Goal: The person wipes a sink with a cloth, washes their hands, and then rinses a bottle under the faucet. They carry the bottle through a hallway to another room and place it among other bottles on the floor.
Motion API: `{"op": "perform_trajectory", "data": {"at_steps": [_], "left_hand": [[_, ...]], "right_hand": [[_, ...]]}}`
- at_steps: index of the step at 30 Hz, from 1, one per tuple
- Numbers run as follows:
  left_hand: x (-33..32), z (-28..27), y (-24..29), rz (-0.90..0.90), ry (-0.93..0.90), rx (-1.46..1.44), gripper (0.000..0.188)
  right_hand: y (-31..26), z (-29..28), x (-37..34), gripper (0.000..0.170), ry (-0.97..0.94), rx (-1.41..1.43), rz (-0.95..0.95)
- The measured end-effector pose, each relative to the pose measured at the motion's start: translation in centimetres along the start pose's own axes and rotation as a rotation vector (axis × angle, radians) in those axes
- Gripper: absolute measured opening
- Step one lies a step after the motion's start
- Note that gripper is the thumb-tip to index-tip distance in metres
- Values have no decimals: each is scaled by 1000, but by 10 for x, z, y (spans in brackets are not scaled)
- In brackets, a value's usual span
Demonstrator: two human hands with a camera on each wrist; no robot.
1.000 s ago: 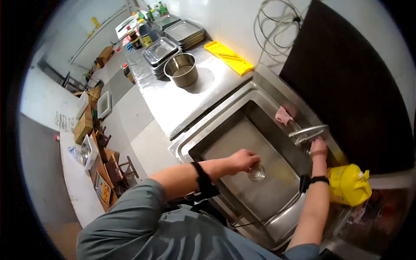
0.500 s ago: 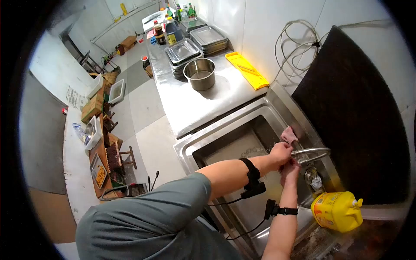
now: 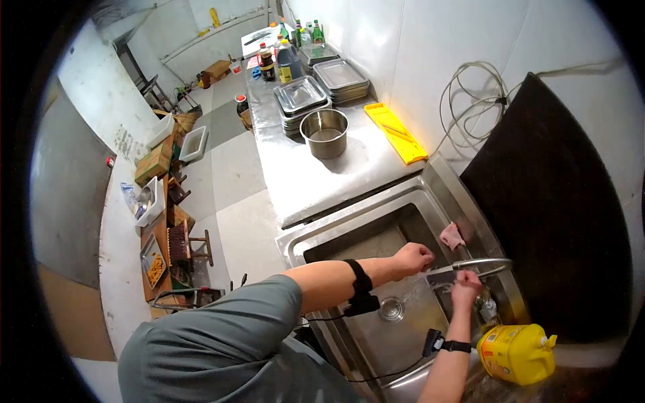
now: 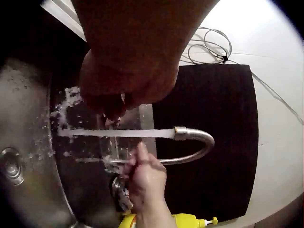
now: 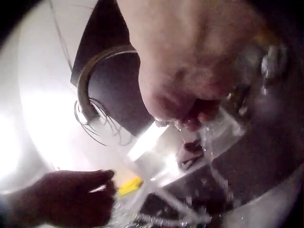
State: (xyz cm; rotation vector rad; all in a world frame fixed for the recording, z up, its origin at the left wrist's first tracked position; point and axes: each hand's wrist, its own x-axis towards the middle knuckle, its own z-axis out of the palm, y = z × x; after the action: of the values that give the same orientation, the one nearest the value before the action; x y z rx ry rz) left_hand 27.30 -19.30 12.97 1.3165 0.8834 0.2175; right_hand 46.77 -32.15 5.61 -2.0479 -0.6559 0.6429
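Water pours from the curved metal faucet into the steel sink. Its white stream runs between my hands in the left wrist view. My left hand is over the basin, left of the spout, its fingers loosely bent around nothing. Close beside the faucet, my right hand is wet and also holds nothing, its fingers partly curled in the right wrist view. The hands are apart. Below the right hand, the faucet's base and handle show. A pink cloth hangs behind the spout.
A yellow jug stands at the sink's right corner. On the steel counter are a metal pot, a yellow slicer, stacked trays and several bottles. A dark board leans against the wall behind the faucet.
My right hand was at the faucet's base, then both hands met under the spout with water splashing. Now they have drawn apart. The head view has shifted.
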Motion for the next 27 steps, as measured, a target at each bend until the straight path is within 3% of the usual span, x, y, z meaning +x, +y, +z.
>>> {"op": "perform_trajectory", "data": {"at_steps": [2, 4, 6, 7, 8, 10, 11, 14, 15, 16, 18, 20, 22, 23, 25, 26, 27], "left_hand": [[-11, -21, 2, -21, -2, 63, 29], [-20, -32, -6, -120, -18, 73, 30], [-18, -42, -28, -131, -24, 72, 32], [-18, -45, -36, -145, -34, 75, 33], [-22, -47, -39, -144, -28, 72, 33], [-28, -50, -41, -183, -53, 82, 33], [-31, -50, -38, -166, -50, 141, 33], [-33, -52, -48, -130, -35, 89, 29], [-29, -52, -51, -135, -47, 114, 30], [-26, -53, -55, -131, -44, 116, 30], [-24, -48, -59, -166, -50, 107, 30], [-22, -42, -62, -187, -78, 121, 30], [-19, -35, -68, -206, -98, 135, 31], [-17, -28, -75, -146, -113, 158, 32], [-32, -22, -49, -110, -159, 217, 40], [-28, -17, -55, -104, -156, 213, 40], [-23, -7, -66, -30, -163, 246, 44]], "right_hand": [[-18, -35, -17, 22, 256, -565, -251], [-17, -60, -26, 31, 425, -918, -337], [11, -84, -13, 27, 344, -1003, -483], [28, -85, 0, 26, 327, -907, -319], [36, -92, 7, 26, 324, -907, -326], [43, -99, 21, 26, 45, -895, -242], [35, -98, 26, 21, 50, -934, -176], [45, -111, 60, 16, -105, -1077, -269], [46, -116, 63, 17, -29, -1106, -367], [46, -115, 71, 17, -26, -1103, -370], [28, -107, 71, 18, 163, -1125, -285], [28, -104, 67, 19, 131, -1076, -362], [-1, -85, 43, 19, 279, -856, -8], [33, -80, 48, 13, 356, -717, -156], [63, -57, 41, 8, 233, 38, 216], [79, -36, 22, 7, 66, 332, 54], [60, -8, -14, 7, 22, 480, 177]]}}
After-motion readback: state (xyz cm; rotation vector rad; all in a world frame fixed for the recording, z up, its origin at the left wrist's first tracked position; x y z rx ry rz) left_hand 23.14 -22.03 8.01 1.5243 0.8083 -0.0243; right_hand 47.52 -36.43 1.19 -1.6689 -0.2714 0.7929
